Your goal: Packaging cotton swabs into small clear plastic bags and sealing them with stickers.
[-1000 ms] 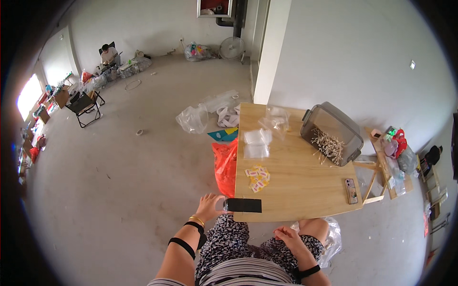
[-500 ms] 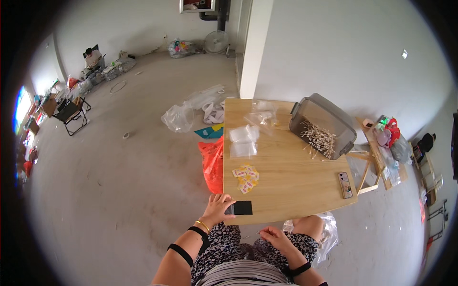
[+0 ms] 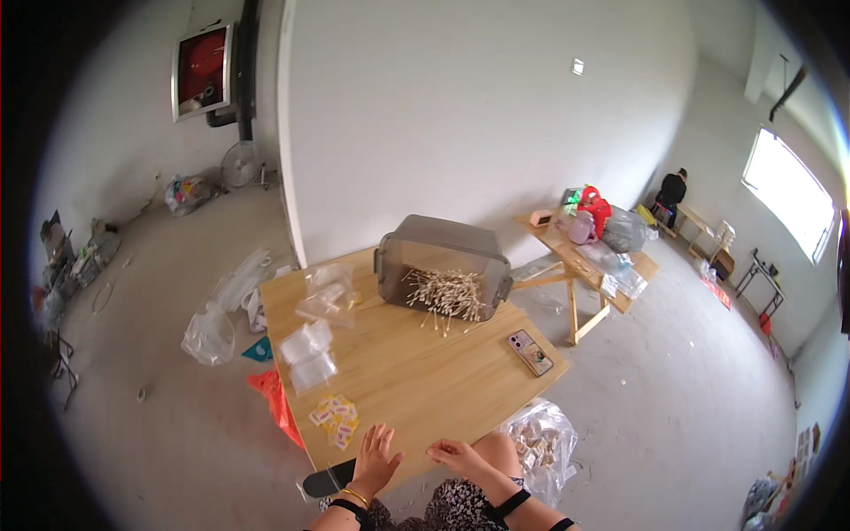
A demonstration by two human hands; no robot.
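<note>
My left hand point(image 3: 375, 459) is over the near edge of the wooden table, its fingers spread and nothing seen in them. Beside its wrist, at the near left corner, lies a flat black piece point(image 3: 324, 480), partly hidden by the arm. To the right, my right hand point(image 3: 459, 457) is above the table edge, fingertips drawn together; anything between them is too small to make out. Small yellow-and-white cards point(image 3: 336, 419) lie loosely piled beyond my left hand. Further back, a grey see-through tub point(image 3: 434, 241) tips toward me, cotton swabs point(image 3: 447, 294) spilling from its mouth.
Clear plastic bags point(image 3: 310, 354) lie on the left of the table point(image 3: 416, 380), a phone point(image 3: 530, 352) on the right. A red bag point(image 3: 276, 407) hangs at the left edge. A filled clear bag point(image 3: 542, 447) stands by my knee. Another person point(image 3: 673, 189) sits far right.
My view has swung to the right. My left hand has left the black piece and moved right with fingers spread; my right hand has risen from my lap to the table edge.
</note>
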